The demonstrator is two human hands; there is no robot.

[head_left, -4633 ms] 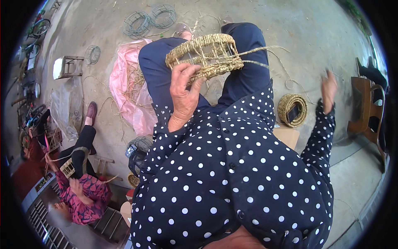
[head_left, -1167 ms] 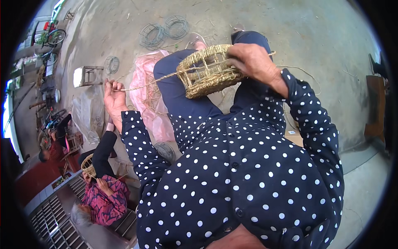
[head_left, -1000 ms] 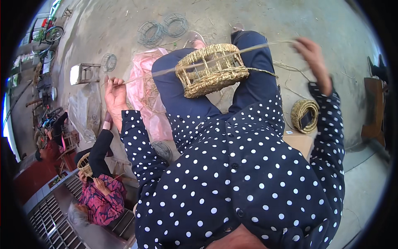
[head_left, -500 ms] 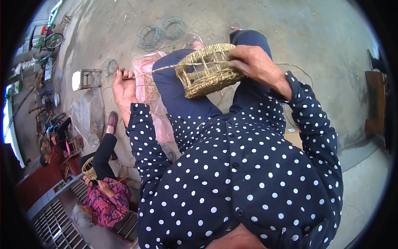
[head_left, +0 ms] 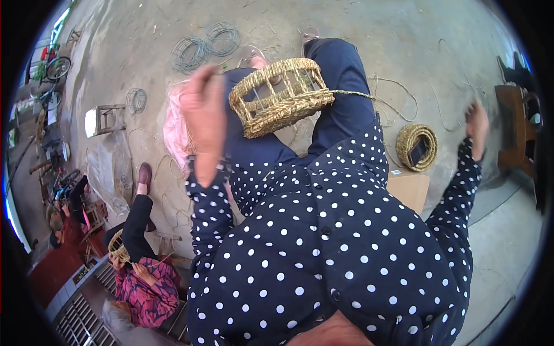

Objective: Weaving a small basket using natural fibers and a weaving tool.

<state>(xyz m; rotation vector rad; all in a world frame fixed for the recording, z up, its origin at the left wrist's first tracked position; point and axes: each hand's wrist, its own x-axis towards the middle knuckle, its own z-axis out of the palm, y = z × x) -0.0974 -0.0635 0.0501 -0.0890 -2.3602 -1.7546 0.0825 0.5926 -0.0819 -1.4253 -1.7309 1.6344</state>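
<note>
A woven straw basket frame (head_left: 277, 118) rests across my lap, its braided rims joined by cord-wrapped uprights and thin wires. From its right end a straw cord (head_left: 353, 93) runs over my knee toward loops on the floor. My left hand (head_left: 203, 112) hovers just left of the basket, apart from it and blurred by motion. Out at the far right, my right hand (head_left: 476, 124) is raised away from the basket. Its fingers are blurred, and I cannot make out whether a strand is in them.
A round straw basket (head_left: 428, 164) with a dark flat object inside sits on a cardboard box (head_left: 411, 190). Wire frames (head_left: 189, 54) lie on the floor ahead. Pink plastic (head_left: 176, 124) is by my left leg. At lower left, a seated person (head_left: 147, 288) handles another straw basket (head_left: 119, 247).
My right hand has left the basket and swung far right. My left hand has moved in toward the basket. The cord that stretched left to my left hand now trails off to the right.
</note>
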